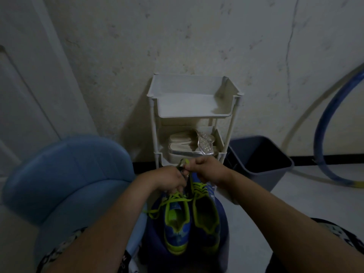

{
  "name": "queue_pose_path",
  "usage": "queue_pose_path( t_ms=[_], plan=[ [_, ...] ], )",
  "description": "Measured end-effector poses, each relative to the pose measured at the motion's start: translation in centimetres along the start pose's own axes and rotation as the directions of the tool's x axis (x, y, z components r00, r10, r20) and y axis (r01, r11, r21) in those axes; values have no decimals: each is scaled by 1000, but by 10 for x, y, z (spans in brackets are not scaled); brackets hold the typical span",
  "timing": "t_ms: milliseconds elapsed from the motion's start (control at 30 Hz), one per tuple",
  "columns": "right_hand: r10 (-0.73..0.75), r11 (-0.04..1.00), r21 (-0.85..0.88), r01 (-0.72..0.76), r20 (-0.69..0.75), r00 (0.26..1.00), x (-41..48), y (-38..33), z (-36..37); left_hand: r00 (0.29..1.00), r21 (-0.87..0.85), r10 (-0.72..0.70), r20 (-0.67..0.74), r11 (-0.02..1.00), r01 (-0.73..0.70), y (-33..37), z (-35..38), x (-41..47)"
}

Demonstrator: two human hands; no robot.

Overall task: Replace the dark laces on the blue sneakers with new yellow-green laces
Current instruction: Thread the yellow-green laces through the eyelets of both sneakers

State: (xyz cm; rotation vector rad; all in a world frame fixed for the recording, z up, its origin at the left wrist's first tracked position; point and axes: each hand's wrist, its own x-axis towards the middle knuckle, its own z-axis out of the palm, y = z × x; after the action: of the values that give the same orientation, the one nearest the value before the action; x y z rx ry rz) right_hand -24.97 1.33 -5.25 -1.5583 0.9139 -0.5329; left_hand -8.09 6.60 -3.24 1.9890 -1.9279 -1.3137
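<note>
Two blue sneakers with yellow-green lining stand side by side below my hands, the left sneaker (176, 225) and the right sneaker (206, 215). Both show yellow-green laces (173, 198) across their tongues. My left hand (169, 179) and my right hand (206, 171) meet just above the shoes' toes, each with curled fingers. Between them they pinch a lace end (184, 164) that looks part dark, part yellow-green. A dark strand (190, 184) hangs from the hands between the sneakers.
A white tiered rack (192, 107) stands against the wall ahead, with pale shoes (189, 145) on its lower shelf. A blue cushioned chair (67, 174) is at my left. A dark bin (260, 158) and hoops (323, 123) stand at the right.
</note>
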Motion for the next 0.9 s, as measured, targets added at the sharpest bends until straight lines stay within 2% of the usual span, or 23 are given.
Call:
queue_pose_path(
  t_ms=[100,233,300,367,433,467,567,633,700,767,900],
  plan=[
    [-6,995,98,13,-76,997,0,-3,-7,978,-76,91,-187,991,-106,8,6,7],
    [3,987,161,16,-112,994,-4,-5,-15,960,-345,145,-238,912,-223,21,17,16],
    [16,971,240,16,-134,991,-7,-7,-19,947,-331,134,-291,915,-231,25,21,19],
    [40,942,334,23,-180,983,-9,-10,-24,946,-261,78,-315,951,-165,24,22,22],
    [47,930,366,40,-226,973,-10,-10,-30,966,-195,-31,-257,981,-20,20,19,24],
    [47,931,362,46,-243,969,-10,-9,-33,970,-101,-91,-227,992,69,18,17,25],
    [43,942,333,52,-271,962,-12,-5,-39,964,296,-175,-201,927,231,14,15,21],
    [58,945,323,42,-292,955,-15,-5,-41,966,393,-190,-177,886,247,12,14,16],
    [69,967,256,13,-308,949,-18,-4,-45,972,394,-180,-154,891,228,12,13,15],
    [66,995,91,-42,-279,958,-21,1,-46,974,312,-137,-180,931,189,14,12,18],
    [-5,987,-159,-25,-187,982,-20,11,-36,973,279,74,-217,960,-11,19,9,20]
  ],
)
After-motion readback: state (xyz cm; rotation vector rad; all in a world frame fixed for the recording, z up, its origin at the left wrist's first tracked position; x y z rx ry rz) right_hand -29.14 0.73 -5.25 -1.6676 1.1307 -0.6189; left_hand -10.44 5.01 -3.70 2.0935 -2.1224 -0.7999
